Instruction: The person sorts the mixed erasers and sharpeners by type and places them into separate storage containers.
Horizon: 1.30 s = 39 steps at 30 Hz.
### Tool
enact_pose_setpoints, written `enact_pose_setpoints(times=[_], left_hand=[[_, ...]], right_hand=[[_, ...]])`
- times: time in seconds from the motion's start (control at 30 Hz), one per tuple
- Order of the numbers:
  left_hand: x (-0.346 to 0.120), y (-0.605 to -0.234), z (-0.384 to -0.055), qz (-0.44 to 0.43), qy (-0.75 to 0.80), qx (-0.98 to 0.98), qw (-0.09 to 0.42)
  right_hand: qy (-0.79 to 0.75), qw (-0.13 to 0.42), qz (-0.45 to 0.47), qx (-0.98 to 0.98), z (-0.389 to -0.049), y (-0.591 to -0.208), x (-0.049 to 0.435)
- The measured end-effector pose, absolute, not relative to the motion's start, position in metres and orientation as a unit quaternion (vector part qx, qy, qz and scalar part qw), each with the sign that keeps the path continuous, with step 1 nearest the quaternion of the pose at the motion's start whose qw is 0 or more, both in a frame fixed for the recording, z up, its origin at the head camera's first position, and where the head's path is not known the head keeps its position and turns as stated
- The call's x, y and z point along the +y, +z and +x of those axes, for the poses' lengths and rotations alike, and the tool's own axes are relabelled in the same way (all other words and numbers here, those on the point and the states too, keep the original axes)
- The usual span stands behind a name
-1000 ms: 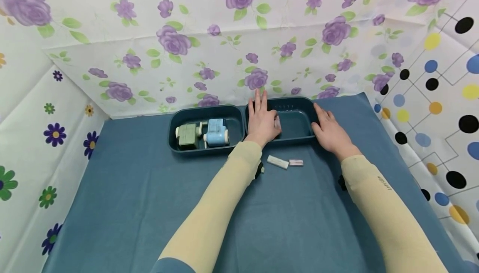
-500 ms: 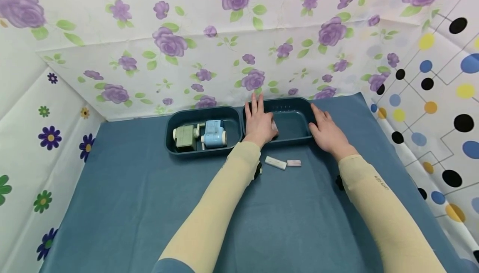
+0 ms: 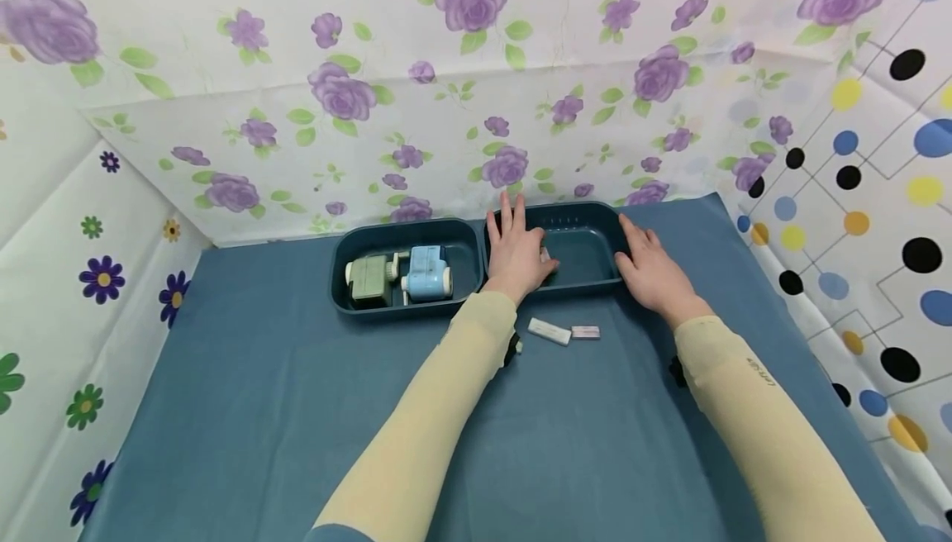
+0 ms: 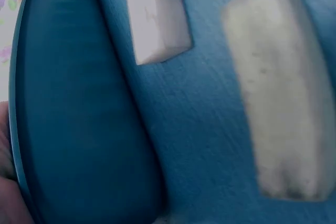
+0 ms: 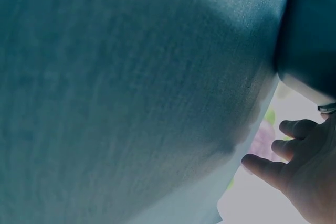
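My left hand (image 3: 513, 257) is over the left end of the right-hand dark teal tray (image 3: 580, 286). Its thumb and index finger pinch a small pale block (image 3: 545, 254) that looks like an eraser, mostly hidden by the hand; the other fingers stretch toward the far rim. At the tray's right end rests my right hand (image 3: 658, 273), fingers straight along the outside. Just in front of the tray, a white eraser (image 3: 549, 331) and a smaller pinkish-white eraser (image 3: 585, 332) lie end to end on the cloth. The left wrist view shows the white eraser (image 4: 283, 98) with a smudged end.
A second dark teal tray (image 3: 402, 308) adjoins on the left. In it sit a green crank pencil sharpener (image 3: 369, 279) and a blue one (image 3: 427, 274). Behind the trays rises a wall of flowered sheet (image 3: 416, 121); blue cloth (image 3: 312, 410) covers the table.
Both hands stay about where they were at the tray. The left thumb and index finger have shifted slightly, and less of the pale block shows between them. The view has tilted a little.
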<state>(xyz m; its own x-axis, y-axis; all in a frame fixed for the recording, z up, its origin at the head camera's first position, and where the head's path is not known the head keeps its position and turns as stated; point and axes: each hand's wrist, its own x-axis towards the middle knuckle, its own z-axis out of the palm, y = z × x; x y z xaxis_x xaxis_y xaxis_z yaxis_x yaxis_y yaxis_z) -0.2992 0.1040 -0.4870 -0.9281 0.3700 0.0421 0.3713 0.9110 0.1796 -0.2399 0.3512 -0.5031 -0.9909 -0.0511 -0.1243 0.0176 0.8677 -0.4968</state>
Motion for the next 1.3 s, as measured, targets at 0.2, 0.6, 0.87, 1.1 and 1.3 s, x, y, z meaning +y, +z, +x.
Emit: enact_pose_setpoints(times=[0.2,0.6,0.87,1.1,1.3], left_hand=[[0.094,-0.488,-0.294,-0.228,-0.144,-0.959,0.082],[0.071,-0.483,-0.289,-0.252,-0.183,-0.945,0.101],[0.052,-0.479,-0.280,-0.263,-0.215,-0.933,0.118],[0.034,-0.477,-0.274,-0.271,-0.228,-0.928,0.118],[0.019,-0.474,-0.262,-0.271,-0.260,-0.920,0.114]], right_hand=[[-0.254,0.072,-0.011,0.964,-0.239,-0.504,0.350],[-0.249,0.076,-0.010,0.965,-0.243,-0.506,0.351],[-0.245,0.077,-0.010,0.966,-0.240,-0.505,0.353],[-0.245,0.076,-0.012,0.966,-0.240,-0.504,0.352],[-0.248,0.082,-0.012,0.965,-0.240,-0.503,0.351]])
